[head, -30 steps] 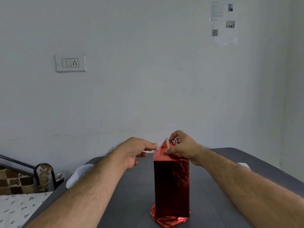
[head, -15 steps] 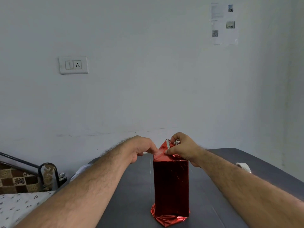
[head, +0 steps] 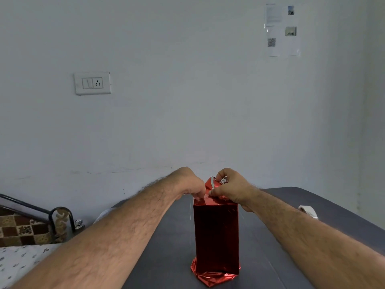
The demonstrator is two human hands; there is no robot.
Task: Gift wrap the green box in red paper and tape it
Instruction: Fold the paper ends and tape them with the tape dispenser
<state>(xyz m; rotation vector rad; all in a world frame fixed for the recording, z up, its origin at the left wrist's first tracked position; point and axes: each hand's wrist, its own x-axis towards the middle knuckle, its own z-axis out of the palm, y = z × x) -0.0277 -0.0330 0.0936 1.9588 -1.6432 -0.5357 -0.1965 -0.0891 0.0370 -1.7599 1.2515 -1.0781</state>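
Head view: the box in red paper (head: 216,236) is stood upright at the middle of the dark table (head: 343,215). At its top edge, a folded flap is pinched by the left hand (head: 187,184) and crumpled paper by the right hand (head: 231,189). Right of the box – well apart – a tape roll (head: 308,211) is seen; bare tabletop is left either side.

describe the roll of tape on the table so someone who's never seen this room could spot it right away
Find the dark grey table with the tall box wrapped in shiny red paper standing upright at its middle. Look right of it, past the person's right forearm, toward the table's right edge: the small white roll of tape lies there, the only pale thing on that side.
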